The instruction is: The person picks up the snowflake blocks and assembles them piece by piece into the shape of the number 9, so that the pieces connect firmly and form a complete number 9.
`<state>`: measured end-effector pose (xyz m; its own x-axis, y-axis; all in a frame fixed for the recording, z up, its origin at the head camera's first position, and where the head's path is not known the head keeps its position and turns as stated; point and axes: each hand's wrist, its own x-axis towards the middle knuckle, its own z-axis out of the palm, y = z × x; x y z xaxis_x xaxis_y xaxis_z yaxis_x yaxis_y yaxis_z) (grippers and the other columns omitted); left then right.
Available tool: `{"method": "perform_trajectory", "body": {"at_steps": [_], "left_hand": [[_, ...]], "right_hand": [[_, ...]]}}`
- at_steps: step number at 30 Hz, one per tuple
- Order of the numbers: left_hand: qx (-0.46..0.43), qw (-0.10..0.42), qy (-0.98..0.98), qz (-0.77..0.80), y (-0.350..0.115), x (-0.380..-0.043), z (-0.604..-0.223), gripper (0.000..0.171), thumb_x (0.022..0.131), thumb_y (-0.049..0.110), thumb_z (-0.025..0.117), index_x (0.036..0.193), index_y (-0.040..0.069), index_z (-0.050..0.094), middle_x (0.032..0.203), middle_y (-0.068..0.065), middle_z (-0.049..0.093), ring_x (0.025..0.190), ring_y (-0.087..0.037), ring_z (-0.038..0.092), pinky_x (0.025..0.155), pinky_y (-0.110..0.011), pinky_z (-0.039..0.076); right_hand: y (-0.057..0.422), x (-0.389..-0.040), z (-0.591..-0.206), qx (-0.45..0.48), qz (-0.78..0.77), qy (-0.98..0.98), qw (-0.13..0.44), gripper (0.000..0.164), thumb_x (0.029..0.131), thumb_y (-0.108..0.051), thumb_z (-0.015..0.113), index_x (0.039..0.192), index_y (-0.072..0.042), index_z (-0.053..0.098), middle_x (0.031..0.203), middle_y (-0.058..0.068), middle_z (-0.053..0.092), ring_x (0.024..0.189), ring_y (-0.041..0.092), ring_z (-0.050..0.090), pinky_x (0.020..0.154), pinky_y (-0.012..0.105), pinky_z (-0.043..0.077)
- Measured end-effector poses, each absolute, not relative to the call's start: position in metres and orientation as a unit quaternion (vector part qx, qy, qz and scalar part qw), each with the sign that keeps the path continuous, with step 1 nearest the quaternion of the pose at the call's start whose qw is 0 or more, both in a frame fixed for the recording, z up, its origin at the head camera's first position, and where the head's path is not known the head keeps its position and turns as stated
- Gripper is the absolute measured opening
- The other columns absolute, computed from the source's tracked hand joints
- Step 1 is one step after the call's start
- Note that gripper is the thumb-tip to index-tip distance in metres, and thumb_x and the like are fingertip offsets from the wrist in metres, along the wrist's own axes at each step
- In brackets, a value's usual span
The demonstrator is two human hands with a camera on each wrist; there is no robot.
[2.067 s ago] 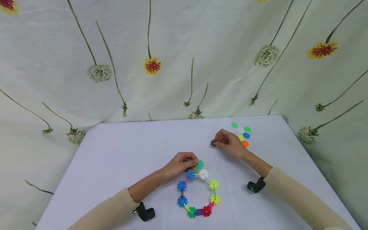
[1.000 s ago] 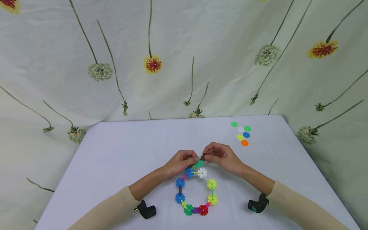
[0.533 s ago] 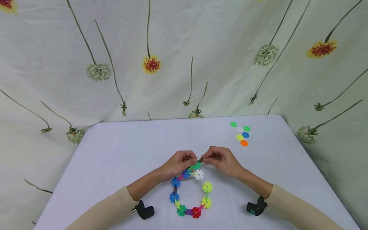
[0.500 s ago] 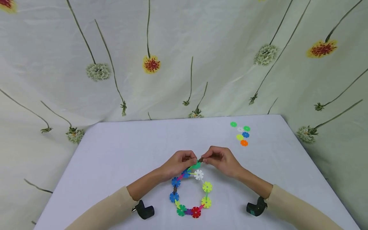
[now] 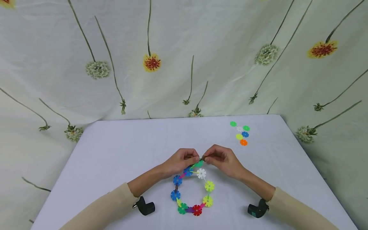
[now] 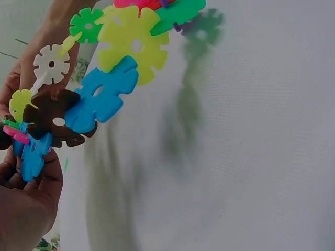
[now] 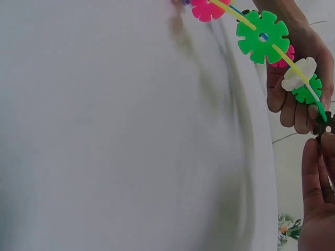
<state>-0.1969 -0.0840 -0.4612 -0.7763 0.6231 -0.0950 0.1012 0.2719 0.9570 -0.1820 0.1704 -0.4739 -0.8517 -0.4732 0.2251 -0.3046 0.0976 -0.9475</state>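
Note:
A ring of slotted, flower-shaped plastic discs (image 5: 209, 186) in many colours hangs from my left hand (image 5: 179, 162), which pinches it at the top beside a green disc (image 5: 199, 164). Between thumb and fingertips, my right hand (image 5: 224, 160) pinches a brown disc (image 5: 203, 158) at the edge of that green disc. The two discs touch, but I cannot tell whether their slots interlock. In the right wrist view the brown disc (image 7: 328, 126) meets a green piece between both hands. The left wrist view shows the ring's yellow disc (image 6: 136, 46) close up; fingers partly hide the pinched parts.
Several loose discs, including an orange disc (image 5: 243, 142) and a blue disc (image 5: 245, 134), lie toward the back right of the white table (image 5: 129, 140). Behind the table hangs a flower-patterned cloth (image 5: 178, 38). Black wrist cameras (image 5: 145, 207) sit below the sleeves.
My right hand has brought the brown disc from near the loose discs leftward and closer, up to the ring's green disc. My left hand keeps its pinch while the ring shifts slightly.

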Motion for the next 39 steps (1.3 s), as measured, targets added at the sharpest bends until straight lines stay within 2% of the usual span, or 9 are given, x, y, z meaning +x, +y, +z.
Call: {"method": "perform_trajectory", "body": {"at_steps": [7,16,25,32,39], "left_hand": [[0.221,0.237,0.77,0.549,-0.085,-0.201,-0.465,0.022,0.111,0.02,0.059,0.11,0.001,0.07,0.083,0.004,0.056,0.079,-0.012,0.051,0.075,-0.022,0.045],[0.216,0.241,0.769,0.552,-0.092,-0.199,-0.468,0.023,0.111,0.021,0.058,0.112,0.0,0.069,0.086,0.003,0.057,0.083,-0.014,0.051,0.077,-0.021,0.045],[0.208,0.246,0.769,0.552,-0.092,-0.198,-0.47,0.024,0.111,0.021,0.058,0.111,0.0,0.07,0.085,0.003,0.057,0.083,-0.015,0.051,0.076,-0.022,0.045],[0.204,0.246,0.774,0.546,-0.095,-0.198,-0.473,0.023,0.111,0.02,0.058,0.111,0.001,0.07,0.083,0.004,0.056,0.081,-0.014,0.05,0.073,-0.022,0.043],[0.2,0.245,0.775,0.547,-0.096,-0.197,-0.472,0.023,0.111,0.02,0.058,0.111,0.0,0.07,0.083,0.005,0.057,0.082,-0.014,0.051,0.074,-0.021,0.044]], "right_hand": [[0.192,-0.187,-0.475,-0.219,-0.545,0.809,0.029,0.026,0.1,-0.013,0.077,0.124,-0.007,0.071,0.116,0.013,0.076,0.099,0.019,0.074,0.09,0.024,0.062],[0.245,-0.211,-0.487,-0.133,-0.45,0.883,-0.006,0.018,0.101,-0.017,0.076,0.119,-0.014,0.074,0.112,0.002,0.077,0.101,0.016,0.067,0.089,0.023,0.055],[0.284,-0.229,-0.496,-0.059,-0.392,0.917,-0.04,0.025,0.098,-0.013,0.077,0.12,-0.005,0.07,0.108,0.013,0.07,0.095,0.018,0.062,0.081,0.019,0.05],[0.295,-0.234,-0.493,-0.015,-0.332,0.941,-0.068,0.029,0.096,-0.019,0.077,0.117,0.0,0.068,0.101,0.016,0.065,0.089,0.028,0.057,0.078,0.032,0.045],[0.297,-0.236,-0.493,-0.002,-0.301,0.952,-0.049,0.035,0.097,-0.024,0.076,0.118,0.003,0.068,0.106,0.02,0.065,0.093,0.03,0.056,0.079,0.033,0.043]]}}
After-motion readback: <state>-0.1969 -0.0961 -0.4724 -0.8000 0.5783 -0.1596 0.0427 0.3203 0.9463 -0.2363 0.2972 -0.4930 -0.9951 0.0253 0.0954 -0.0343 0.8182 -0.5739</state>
